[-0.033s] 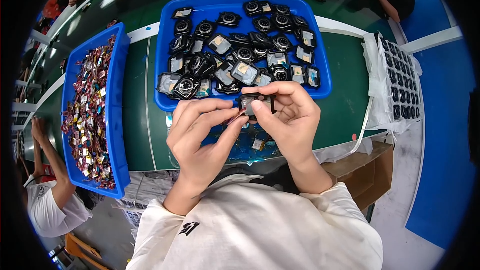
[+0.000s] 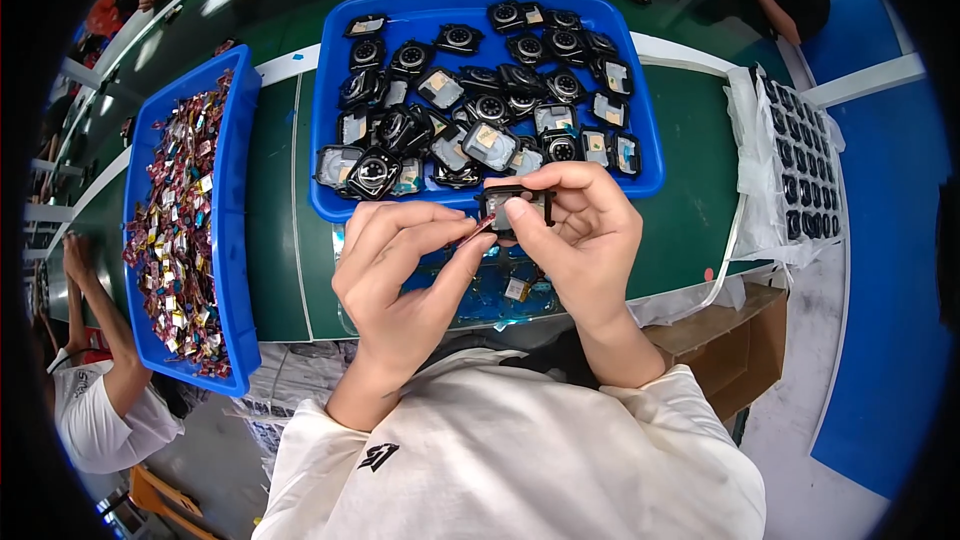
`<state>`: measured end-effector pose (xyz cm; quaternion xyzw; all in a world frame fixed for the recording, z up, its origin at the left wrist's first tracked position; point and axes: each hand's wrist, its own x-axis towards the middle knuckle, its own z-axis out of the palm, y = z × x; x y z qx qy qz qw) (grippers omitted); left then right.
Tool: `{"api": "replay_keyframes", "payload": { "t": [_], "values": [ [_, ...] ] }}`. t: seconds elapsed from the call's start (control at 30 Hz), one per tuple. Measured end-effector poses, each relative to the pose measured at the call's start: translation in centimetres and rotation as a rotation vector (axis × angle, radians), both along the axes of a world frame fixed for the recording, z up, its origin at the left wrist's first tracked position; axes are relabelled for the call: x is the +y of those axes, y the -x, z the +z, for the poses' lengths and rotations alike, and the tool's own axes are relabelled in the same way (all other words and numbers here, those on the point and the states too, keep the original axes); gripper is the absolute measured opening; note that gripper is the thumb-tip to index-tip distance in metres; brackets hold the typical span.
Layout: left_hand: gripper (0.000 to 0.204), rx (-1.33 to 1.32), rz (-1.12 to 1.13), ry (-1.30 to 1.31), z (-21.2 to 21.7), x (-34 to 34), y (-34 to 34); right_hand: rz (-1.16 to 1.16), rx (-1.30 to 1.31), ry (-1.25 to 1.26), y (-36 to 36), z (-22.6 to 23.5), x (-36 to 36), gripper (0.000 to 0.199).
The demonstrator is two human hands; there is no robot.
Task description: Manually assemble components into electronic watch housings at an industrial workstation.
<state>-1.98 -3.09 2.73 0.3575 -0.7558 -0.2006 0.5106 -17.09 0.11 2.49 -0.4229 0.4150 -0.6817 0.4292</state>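
Nothing shifted, both hands' fingers (image 2: 560, 202) still pinching small black square frame (image 2: 515, 206), glossy blue tray (image 2: 648, 145) behind

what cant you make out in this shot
Head view:
- Black part: mostly covered by the fingers of the right hand.
- Strip pinched by the left hand: too small to identify.
- Clear tray: hidden under both hands.
- Small pieces in the left bin: too small.
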Motion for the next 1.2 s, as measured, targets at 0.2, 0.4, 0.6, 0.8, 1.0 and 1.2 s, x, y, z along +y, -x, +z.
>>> {"api": "replay_keyframes", "payload": {
  "t": [0.2, 0.4, 0.6, 0.8, 1.0, 1.2],
  "values": [
    [0.016, 0.095, -0.134, -0.303, 0.1, 0.6, -0.7, -0.022, 0.061, 0.042, 0.1, -0.2, 0.2, 0.017],
    [0.006, 0.634, -0.372, -0.948, -0.2, 1.0, -0.8, -0.061, 0.371, 0.156, 0.1, -0.6, 0.6, 0.022],
    [0.008, 0.632, -0.263, -0.868, -0.6, 1.5, -0.6, -0.018, 0.201, 0.143, -0.5, -0.1, 0.9, 0.017],
    [0.017, 0.628, -0.218, -0.806, -1.2, 1.4, 0.0, 0.014, 0.169, 0.150, -0.4, -0.7, 0.7, 0.018],
    [0.010, 0.517, -0.202, -0.786, -1.1, 1.4, 0.1, -0.065, 0.299, 0.094, -0.2, 0.0, 0.7, 0.023],
    [0.011, 0.250, -0.563, -0.922, -0.4, 0.6, -2.8, 0.419, 0.704, 0.366, 4.1, 1.9, 1.1, 0.027]
  ]
}}
